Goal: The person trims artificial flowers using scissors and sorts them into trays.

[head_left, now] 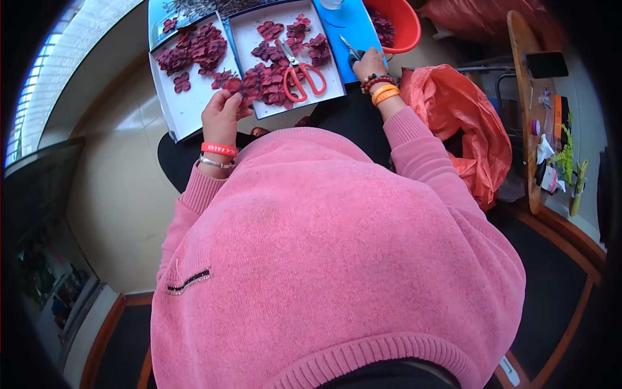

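Observation:
My left hand (222,118) is at the near edge of two shallow white box trays, its fingers pinched on a dark red artificial flower (241,89). More of these flowers lie in a pile in the left tray (184,107) and across the right tray (330,84). Scissors (299,74) with red handles rest on top of the flowers in the right tray. Over the blue surface to the right, my right hand (369,65) is closed around pliers (352,49) with dark handles, their pointed metal tips facing up and left.
A red basin (405,29) with dark red pieces inside stands at the upper right. Below it, a large red plastic bag (453,123) gapes beside my right forearm. A wooden board (534,129) with small items and a plant is at the far right. Dark thin stems (191,6) lie behind the trays.

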The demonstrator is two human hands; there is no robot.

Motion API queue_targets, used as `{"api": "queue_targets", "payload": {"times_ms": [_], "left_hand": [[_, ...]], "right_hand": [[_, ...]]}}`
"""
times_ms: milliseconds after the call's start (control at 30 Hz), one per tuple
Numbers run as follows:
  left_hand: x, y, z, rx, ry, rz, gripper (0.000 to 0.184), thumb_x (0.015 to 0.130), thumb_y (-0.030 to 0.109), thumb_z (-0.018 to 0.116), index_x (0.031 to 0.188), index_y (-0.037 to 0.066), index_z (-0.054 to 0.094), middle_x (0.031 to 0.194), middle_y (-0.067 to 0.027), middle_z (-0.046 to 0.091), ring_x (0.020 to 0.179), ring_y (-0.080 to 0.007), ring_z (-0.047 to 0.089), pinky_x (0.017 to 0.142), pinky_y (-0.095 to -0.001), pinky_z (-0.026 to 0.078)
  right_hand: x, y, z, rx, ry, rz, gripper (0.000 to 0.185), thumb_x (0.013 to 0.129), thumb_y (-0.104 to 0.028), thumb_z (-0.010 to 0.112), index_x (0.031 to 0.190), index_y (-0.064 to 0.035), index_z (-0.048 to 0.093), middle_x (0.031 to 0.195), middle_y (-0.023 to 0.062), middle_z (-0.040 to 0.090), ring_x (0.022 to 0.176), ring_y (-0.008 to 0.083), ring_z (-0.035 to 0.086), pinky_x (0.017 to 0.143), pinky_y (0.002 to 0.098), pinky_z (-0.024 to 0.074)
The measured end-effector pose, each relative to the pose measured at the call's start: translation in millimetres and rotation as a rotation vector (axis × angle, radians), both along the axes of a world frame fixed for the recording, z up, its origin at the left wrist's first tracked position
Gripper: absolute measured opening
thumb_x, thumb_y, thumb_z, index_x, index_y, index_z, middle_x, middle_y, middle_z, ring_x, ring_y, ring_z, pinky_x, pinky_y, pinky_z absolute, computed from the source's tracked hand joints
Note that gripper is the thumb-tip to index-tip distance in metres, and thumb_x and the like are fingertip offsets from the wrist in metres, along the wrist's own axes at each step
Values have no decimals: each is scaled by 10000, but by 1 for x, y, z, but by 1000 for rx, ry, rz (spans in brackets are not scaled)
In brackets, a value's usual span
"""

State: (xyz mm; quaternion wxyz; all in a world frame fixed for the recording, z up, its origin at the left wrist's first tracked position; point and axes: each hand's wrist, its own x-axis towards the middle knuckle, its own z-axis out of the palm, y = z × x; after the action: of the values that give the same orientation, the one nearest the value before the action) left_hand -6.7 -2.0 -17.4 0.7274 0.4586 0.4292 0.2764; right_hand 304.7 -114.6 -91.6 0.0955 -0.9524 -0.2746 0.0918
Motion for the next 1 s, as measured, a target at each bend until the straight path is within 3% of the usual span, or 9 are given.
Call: {"api": "queue_targets", "payload": {"times_ms": [200, 333, 433, 467, 600, 700, 733, 800, 1000], "left_hand": [[-2, -2, 5, 81, 39, -4, 80, 851, 85, 555, 892, 17, 555, 769, -43, 592, 676, -131, 609, 624, -267, 535], [-1, -2, 8, 111, 18, 43, 102, 846, 80, 544, 887, -12, 558, 759, -59, 613, 613, -111, 597, 564, -225, 499], [-2, -3, 8, 111, 10, 65, 101, 845, 82, 544, 886, -10, 558, 758, -58, 613, 609, -107, 595, 565, -226, 503], [-3, -3, 8, 111, 12, 60, 100, 845, 81, 544, 886, -9, 558, 760, -57, 613, 610, -106, 595, 567, -227, 505], [-5, -1, 6, 115, 31, 30, 84, 849, 78, 547, 888, 6, 564, 781, -52, 611, 657, -119, 610, 600, -253, 530], [-6, -1, 4, 111, 26, 34, 77, 851, 77, 546, 892, 16, 569, 793, -51, 615, 680, -124, 618, 617, -262, 537], [-7, 0, 4, 111, 19, 45, 77, 851, 77, 546, 893, 17, 570, 794, -52, 618, 681, -123, 618, 617, -261, 536], [-7, 0, 8, 109, 7, 50, 79, 852, 78, 544, 895, 18, 573, 804, -51, 622, 676, -120, 614, 621, -251, 530], [-3, 3, 12, 192, -52, 64, 88, 847, 65, 540, 896, 3, 579, 801, -43, 623, 647, -87, 582, 588, -212, 495]], "right_hand": [[4, 10, -3, -109, 51, 47, 419, 761, -157, 579, 1088, 62, 433, 1087, 284, 519, 957, 407, 573, 827, 432, 476], [8, -1, -2, -98, 68, 193, 297, 697, -205, 639, 813, 68, 621, 849, 277, 615, 800, 398, 613, 735, 421, 502], [18, -13, -9, -84, 124, 156, 336, 671, -245, 675, 793, 63, 616, 764, 251, 628, 757, 332, 645, 682, 382, 506], [24, -18, -15, -39, 247, 100, 350, 684, -236, 669, 840, 70, 606, 739, 196, 640, 656, 254, 662, 603, 314, 507], [11, -31, -1, 267, 496, -74, 284, 769, -189, 619, 913, 52, 575, 744, 86, 630, 552, 136, 611, 506, 249, 457], [27, -43, -6, 729, 1336, -302, 271, 833, -182, 581, 992, 37, 562, 755, 35, 602, 519, 98, 506, 502, 224, 407], [17, -41, 10, 836, 1461, -222, 349, 871, -235, 561, 1095, 31, 524, 836, 32, 580, 553, 84, 421, 573, 220, 386], [-8, -37, 51, 1019, 1825, 2, 489, 857, -351, 567, 1138, 43, 495, 941, 54, 570, 609, 71, 441, 676, 247, 404], [-102, -11, 107, 591, 2021, 580, 615, 854, -458, 496, 1109, 102, 502, 909, 76, 567, 587, 64, 426, 775, 274, 418]]}}
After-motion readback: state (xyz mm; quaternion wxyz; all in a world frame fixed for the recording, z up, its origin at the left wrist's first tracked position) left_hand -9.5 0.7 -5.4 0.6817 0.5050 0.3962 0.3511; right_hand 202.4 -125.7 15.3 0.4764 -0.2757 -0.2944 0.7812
